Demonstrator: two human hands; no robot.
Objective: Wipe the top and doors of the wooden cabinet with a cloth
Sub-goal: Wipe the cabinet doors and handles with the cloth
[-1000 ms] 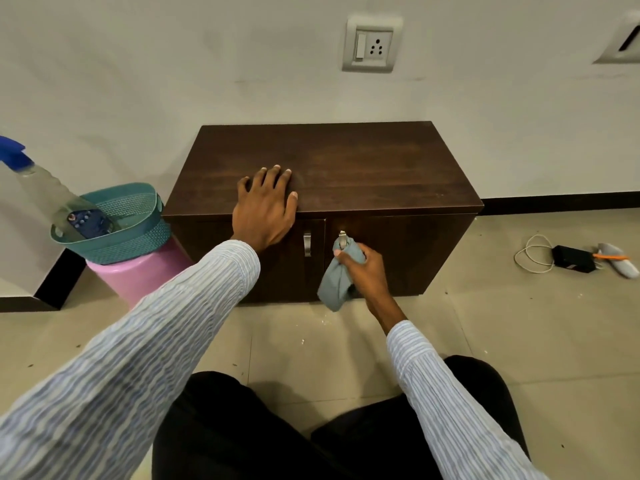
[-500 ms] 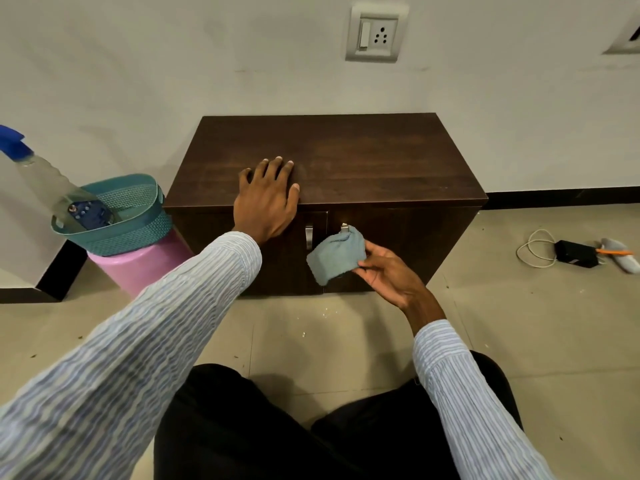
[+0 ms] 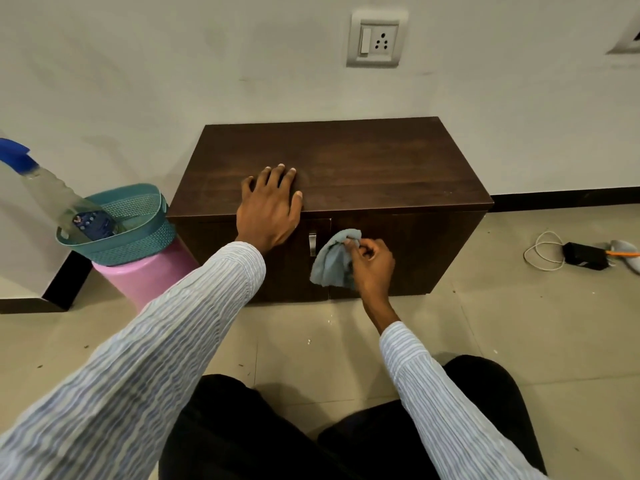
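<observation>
A low dark wooden cabinet (image 3: 381, 161) stands against the white wall, its two front doors closed. My left hand (image 3: 268, 209) lies flat, fingers spread, on the front left part of the cabinet top. My right hand (image 3: 372, 263) pinches a crumpled grey-blue cloth (image 3: 330, 261) in front of the doors, where they meet. The cloth covers the right door's handle. The left door's metal handle (image 3: 312, 242) shows just left of the cloth.
A teal basket (image 3: 138, 233) with a spray bottle (image 3: 52, 192) in it sits on a pink stool (image 3: 145, 278) left of the cabinet. A black adapter (image 3: 583, 256) with a white cable (image 3: 542, 251) lies on the tiled floor at right. My knees are below.
My right hand turned the cloth from a spread patch held up at the door seam into a bunched hanging wad, with the hand now gripping it from the right. My left hand stayed put.
</observation>
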